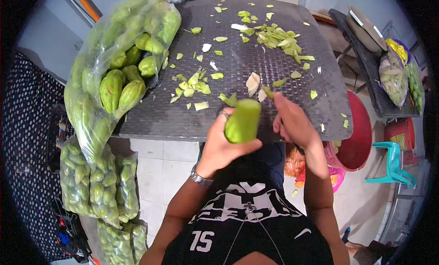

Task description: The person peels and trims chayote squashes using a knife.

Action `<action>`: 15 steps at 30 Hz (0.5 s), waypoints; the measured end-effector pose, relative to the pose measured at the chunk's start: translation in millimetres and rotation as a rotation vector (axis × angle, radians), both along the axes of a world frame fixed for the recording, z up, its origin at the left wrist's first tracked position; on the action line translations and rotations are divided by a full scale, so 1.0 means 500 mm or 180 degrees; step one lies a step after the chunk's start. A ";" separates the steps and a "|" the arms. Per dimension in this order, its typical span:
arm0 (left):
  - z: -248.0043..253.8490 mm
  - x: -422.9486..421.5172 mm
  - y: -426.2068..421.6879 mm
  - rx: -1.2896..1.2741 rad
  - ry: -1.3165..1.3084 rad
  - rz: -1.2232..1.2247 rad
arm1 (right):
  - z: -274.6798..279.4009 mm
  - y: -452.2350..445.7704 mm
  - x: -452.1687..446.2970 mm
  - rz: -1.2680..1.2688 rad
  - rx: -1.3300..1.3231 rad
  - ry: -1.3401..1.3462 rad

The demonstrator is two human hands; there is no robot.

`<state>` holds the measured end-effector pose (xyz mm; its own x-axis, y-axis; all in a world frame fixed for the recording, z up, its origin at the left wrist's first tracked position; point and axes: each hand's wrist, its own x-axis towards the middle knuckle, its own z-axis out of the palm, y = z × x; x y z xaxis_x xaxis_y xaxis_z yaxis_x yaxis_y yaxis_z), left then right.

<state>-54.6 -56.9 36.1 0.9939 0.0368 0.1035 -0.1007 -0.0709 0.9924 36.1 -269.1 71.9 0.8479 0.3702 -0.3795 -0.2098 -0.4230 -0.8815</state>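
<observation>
My left hand (224, 146), with a ring and a wrist watch, is wrapped round a green chayote (243, 121) above the table's near edge. Its upper end looks cut flat. Just to the right, my right hand (292, 121) is closed round a dark handle that shows only in part; the blade is blurred. Near the right fingertips lie green peel strips (279, 82) and a pale slice (253, 84) on the dark woven table (151, 123).
An open plastic bag of chayotes (109, 89) covers the table's left side. Scattered peelings (279, 38) lie toward the back. More filled bags (103, 187) are at lower left. On the right are a red tub (359, 132), a teal stool (394, 164) and a side table (366, 68).
</observation>
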 end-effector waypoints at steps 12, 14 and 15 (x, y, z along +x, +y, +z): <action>-0.011 0.009 0.055 -0.4703 0.0325 -0.0535 | -0.056 0.030 0.050 -0.0851 -0.1370 -0.1932; -0.008 0.010 0.059 -0.4593 0.0372 -0.0440 | -0.054 0.030 0.053 -0.0808 -0.1378 -0.1681; -0.019 0.015 0.066 -0.4362 0.0406 -0.0287 | -0.045 0.031 0.055 -0.0785 -0.1385 -0.1564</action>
<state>-46.9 -23.8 26.6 0.9981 -0.0300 -0.0540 0.0433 0.9631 0.2657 63.7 -253.4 49.4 0.9989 0.0463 -0.0009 0.0342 -0.7504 -0.6601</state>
